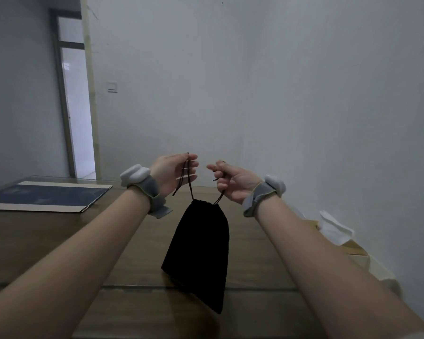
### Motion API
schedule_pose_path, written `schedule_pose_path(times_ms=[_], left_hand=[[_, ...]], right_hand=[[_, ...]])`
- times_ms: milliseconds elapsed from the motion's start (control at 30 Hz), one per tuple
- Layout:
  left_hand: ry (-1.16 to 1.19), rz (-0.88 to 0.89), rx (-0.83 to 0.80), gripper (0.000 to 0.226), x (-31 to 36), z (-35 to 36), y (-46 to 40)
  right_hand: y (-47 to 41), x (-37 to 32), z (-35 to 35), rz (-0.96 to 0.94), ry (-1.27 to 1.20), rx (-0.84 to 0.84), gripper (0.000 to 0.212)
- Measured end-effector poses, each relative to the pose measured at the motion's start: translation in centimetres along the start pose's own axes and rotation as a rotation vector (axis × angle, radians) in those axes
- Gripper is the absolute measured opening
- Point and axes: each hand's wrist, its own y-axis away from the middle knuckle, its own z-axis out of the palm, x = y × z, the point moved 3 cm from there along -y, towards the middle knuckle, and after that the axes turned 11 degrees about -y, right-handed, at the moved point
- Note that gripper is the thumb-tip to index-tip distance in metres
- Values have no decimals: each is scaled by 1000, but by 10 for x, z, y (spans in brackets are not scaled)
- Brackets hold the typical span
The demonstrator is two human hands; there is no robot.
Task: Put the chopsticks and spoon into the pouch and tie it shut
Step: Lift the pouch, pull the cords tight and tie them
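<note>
Tying stage: above the cinched pouch (pixel 201 243), the left hand (pixel 174 174) and right hand (pixel 233 183) each pinch a drawstring (pixel 189 182); knotting comes next.

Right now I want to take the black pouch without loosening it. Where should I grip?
Probably the gathered neck of the pouch, pinched from the near side just under the cords. The left hand and right hand hold the cords above, so the body hangs narrow at the top, its lower end toward the table.
</note>
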Motion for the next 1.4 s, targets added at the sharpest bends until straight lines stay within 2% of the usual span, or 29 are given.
schedule_pose_path(times_ms=[100,200,300,367,533,600,667,733,833,900,1033,1100,1267,1400], left_hand=[[-176,108,-21,23,11,0,0],[-290,176,-101,23,21,4,1],[-344,193,-161,24,28,9,2],[-339,174,-191,26,31,12,2],[-276,23,-287,32,28,10,4],[-249,58,-322,23,22,8,5],[-229,105,-326,33,19,9,7],[-252,141,-279,35,17,12,6],[-296,142,-133,17,19,13,2],[-320,142,-82,12,20,14,0],[-304,157,80,9,25,15,-4],[-219,148,121,8,26,12,-4],[64,97,-36,12,22,9,3],[-69,34,-297,18,4,14,14]], right_hand=[[0,2,4,9,308,-66,7],[-2,4,11,9,627,-118,16],[-2,4,21,-31,775,-123,20],[-3,2,26,-60,803,-99,30],[1,-8,28,5,701,-100,45],[3,-11,26,35,665,-107,45],[5,-13,24,48,641,-90,41],[6,-13,23,53,640,-80,38],[7,-16,22,39,641,-91,31],[8,-19,20,28,629,-81,30],[7,-20,14,20,593,-75,41],[7,-22,10,5,565,-35,43],[5,-25,2,-17,468,60,41],[2,-19,-1,11,335,17,36]])
